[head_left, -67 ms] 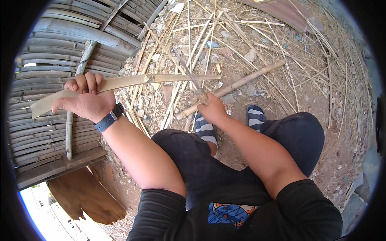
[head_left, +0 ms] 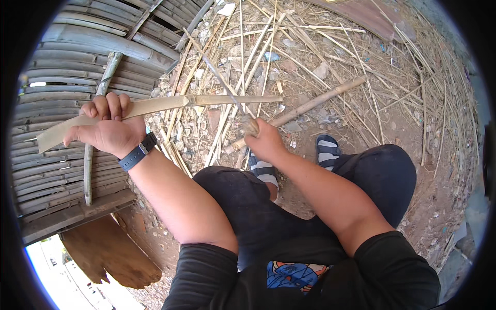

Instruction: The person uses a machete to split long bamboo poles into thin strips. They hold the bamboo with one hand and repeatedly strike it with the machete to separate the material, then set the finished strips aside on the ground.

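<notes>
Holding bamboo strip [head_left: 155,106] left, knife [head_left: 223,82] right, hands [head_left: 112,130] apart

slatted bamboo wall [head_left: 57,178], ragged brown board [head_left: 109,252]

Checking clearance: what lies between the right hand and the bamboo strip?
In the head view, the knife's exposed handle and lower blade lie between the right hand and bamboo strip.

the left hand [head_left: 109,125] covers part of the bamboo strip [head_left: 157,106]. the right hand [head_left: 267,142] hides most of the knife handle [head_left: 249,125] and part of the pole [head_left: 321,103]; where the blade [head_left: 222,81] ends among the slivers [head_left: 259,50] is unclear. the wristwatch [head_left: 135,157] has its dial out of sight. the bamboo wall [head_left: 67,92] is cut off at left. scattered debris [head_left: 178,135] is too small to identify.
</notes>
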Tool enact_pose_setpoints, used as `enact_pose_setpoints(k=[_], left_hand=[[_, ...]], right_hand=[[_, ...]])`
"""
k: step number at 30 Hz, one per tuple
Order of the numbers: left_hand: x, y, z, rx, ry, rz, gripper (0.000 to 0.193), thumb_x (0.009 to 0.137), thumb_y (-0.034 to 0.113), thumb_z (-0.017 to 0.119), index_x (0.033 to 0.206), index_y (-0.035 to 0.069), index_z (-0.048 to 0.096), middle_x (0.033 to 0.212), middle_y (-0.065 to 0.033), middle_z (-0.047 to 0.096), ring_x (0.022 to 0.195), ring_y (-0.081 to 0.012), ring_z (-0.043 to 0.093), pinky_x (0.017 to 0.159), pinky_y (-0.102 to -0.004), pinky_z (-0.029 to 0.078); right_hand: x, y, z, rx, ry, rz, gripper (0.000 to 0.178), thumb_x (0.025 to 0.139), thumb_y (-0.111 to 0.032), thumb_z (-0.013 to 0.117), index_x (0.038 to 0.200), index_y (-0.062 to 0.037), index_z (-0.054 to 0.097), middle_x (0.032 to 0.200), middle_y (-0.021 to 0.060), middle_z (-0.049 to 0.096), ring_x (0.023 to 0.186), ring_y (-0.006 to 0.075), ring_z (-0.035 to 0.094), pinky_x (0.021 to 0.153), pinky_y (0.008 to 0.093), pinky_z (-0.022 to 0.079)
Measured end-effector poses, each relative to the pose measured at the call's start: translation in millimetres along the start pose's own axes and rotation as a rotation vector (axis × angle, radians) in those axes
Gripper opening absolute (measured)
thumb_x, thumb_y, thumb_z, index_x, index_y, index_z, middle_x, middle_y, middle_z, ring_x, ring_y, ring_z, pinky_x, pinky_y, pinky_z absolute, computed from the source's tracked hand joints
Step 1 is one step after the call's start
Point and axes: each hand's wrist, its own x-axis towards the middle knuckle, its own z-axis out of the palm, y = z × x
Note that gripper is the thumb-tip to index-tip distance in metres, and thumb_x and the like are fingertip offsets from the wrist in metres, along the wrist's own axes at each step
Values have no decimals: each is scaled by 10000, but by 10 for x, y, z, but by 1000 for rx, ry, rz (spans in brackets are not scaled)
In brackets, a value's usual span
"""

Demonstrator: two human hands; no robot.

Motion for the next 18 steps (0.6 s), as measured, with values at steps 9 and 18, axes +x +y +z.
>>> enact_pose_setpoints(k=[9, 18], left_hand=[[1, 8, 13, 104, 71, 37, 813, 692, 992, 405, 705, 180, 421, 563, 47, 257, 478, -113, 175, 483, -264, 158], [-48, 24, 124, 113, 40, 59, 810, 727, 984, 351, 707, 176, 411, 559, 48, 253, 479, -113, 180, 478, -266, 162]], right_hand=[[128, 988, 17, -89, 129, 171, 340, 789, -195, 682, 1068, -6, 634, 921, 266, 701, 904, 427, 694, 796, 492, 547], [-79, -110, 75, 27, -99, -287, 348, 793, -173, 687, 1076, -5, 576, 808, 228, 668, 774, 403, 682, 680, 493, 495]])
